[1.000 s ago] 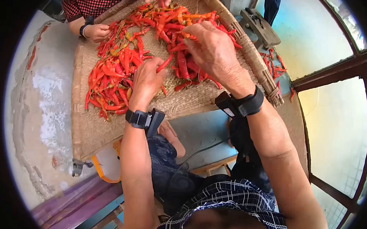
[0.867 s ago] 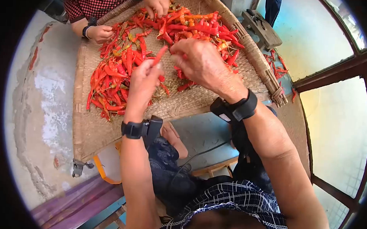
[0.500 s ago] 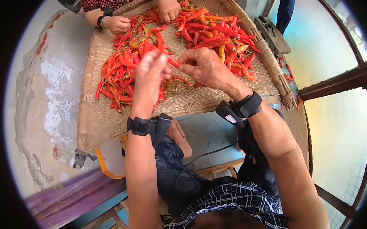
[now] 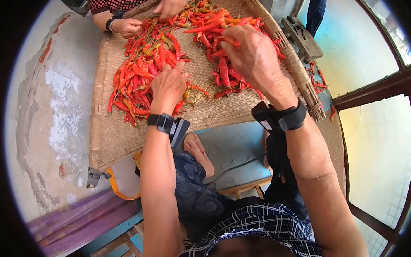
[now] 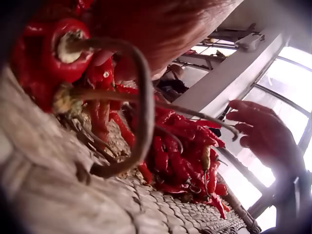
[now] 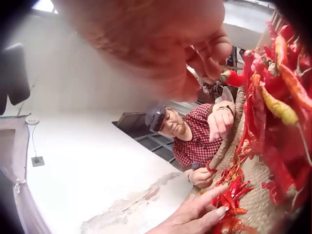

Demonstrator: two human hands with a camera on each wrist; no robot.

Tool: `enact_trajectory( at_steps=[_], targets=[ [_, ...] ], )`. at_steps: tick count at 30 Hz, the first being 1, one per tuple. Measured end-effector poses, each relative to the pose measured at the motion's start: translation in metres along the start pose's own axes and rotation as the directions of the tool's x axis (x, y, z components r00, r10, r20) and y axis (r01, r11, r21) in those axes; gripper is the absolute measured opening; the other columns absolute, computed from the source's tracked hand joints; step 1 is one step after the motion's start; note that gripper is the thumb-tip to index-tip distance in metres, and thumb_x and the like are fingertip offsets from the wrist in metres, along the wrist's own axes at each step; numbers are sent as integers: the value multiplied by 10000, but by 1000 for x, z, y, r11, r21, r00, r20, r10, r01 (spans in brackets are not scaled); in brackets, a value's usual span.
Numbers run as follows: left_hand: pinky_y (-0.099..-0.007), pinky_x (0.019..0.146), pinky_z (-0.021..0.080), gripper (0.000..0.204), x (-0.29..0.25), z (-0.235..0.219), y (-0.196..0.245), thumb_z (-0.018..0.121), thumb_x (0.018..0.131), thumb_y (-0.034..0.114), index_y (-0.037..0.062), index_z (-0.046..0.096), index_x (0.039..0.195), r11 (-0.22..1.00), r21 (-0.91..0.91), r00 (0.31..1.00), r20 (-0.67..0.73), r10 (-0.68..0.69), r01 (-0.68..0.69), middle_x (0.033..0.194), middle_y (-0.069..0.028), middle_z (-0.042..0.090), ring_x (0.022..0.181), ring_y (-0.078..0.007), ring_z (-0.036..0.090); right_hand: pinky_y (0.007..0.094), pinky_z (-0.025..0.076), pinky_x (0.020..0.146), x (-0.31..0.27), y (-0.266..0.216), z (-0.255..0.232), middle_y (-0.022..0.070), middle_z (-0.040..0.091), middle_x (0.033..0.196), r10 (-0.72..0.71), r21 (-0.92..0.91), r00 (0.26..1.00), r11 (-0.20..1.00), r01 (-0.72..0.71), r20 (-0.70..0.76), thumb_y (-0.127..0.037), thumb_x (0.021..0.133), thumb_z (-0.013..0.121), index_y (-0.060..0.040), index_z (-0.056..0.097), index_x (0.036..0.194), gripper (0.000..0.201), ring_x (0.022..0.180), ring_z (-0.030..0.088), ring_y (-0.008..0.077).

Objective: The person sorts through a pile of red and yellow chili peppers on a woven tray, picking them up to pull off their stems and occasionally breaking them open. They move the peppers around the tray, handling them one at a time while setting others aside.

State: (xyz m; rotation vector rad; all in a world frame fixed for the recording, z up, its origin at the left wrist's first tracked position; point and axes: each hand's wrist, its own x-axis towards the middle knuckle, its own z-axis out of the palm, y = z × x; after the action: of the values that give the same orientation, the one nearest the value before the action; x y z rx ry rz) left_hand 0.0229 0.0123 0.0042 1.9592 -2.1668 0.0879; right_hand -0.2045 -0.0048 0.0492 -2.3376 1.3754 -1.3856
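Left hand spread over left chilies; right hand by right chilies, grip unclear.

Plaster wall on the left, grey and stained, white patches, red streaks near the top. Purple curtain low left, beside slatted wooden furniture, type unclear. Blue-grey floor, wooden stool partly hidden. Small wooden bench upper right, near frosted window panes in a dark brown frame. Panes tinted yellow and blue; daylight blown out in left wrist view, beside a pale pillar. Right wrist view: round fixture, cord, grey square plate.
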Motion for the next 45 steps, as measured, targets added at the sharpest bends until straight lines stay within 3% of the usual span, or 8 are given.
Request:
enact_trajectory(
  at_steps=[6,11,25,27,31,36,43,45],
  targets=[
    [-425,701,501,189,5,-10,10,595,889,238,101,621,1017,1000,2,999,-43,-12,12,836,-158,643,756,-340,638,455,519,672,-9,-5,17,195,629,872,-19,100,991,995,6,133,-135,807,644,-29,629,895,139,783,640,372],
    [-238,625,456,78,-23,-25,26,605,886,103,29,580,896,663,-744,996,83,-27,80,743,-3,593,657,-76,555,460,523,691,-20,4,38,208,633,792,-88,212,980,976,49,177,-91,785,631,-36,605,1114,334,821,651,378],
    [-252,626,515,295,-31,-24,29,571,893,55,15,429,1148,241,-923,952,305,-16,300,937,-120,641,748,-150,655,399,529,702,-19,-10,62,203,665,820,98,549,937,788,-279,334,-72,794,668,1,464,1311,561,787,682,315],
    [-256,633,522,272,-32,-25,28,567,922,100,10,450,1151,202,-931,951,309,-5,303,972,-138,656,755,-165,672,305,510,661,-18,-14,63,67,617,782,48,512,918,818,-263,394,-28,851,654,-33,437,1359,552,710,589,127],
    [-255,624,523,253,-30,-24,24,554,946,141,12,486,1152,335,-877,938,333,-91,344,969,-135,665,740,-160,673,447,528,680,-12,-21,52,198,656,749,80,377,941,903,-208,329,-53,772,621,-36,504,1253,496,751,667,377],
    [-266,613,519,272,-33,-22,13,504,975,211,7,547,1150,403,-858,944,246,-222,318,874,-100,673,697,-131,650,459,527,628,-13,-2,43,172,654,750,36,-29,918,999,-26,395,-101,751,651,-120,457,1304,587,709,666,347],
    [-215,600,442,256,-31,-26,18,505,975,213,17,586,1118,584,-760,949,309,-64,286,807,-28,628,663,-64,537,435,529,582,-20,-5,46,138,652,812,-218,27,964,976,217,151,-127,762,650,-102,595,1116,360,698,664,334],
    [-209,607,443,247,-29,-28,19,513,971,205,25,586,1123,596,-754,950,309,-50,277,817,-24,632,672,-60,546,433,511,595,-20,-1,51,102,574,699,-232,-55,901,961,270,367,-116,779,659,-92,634,987,211,693,623,328]
  ],
)
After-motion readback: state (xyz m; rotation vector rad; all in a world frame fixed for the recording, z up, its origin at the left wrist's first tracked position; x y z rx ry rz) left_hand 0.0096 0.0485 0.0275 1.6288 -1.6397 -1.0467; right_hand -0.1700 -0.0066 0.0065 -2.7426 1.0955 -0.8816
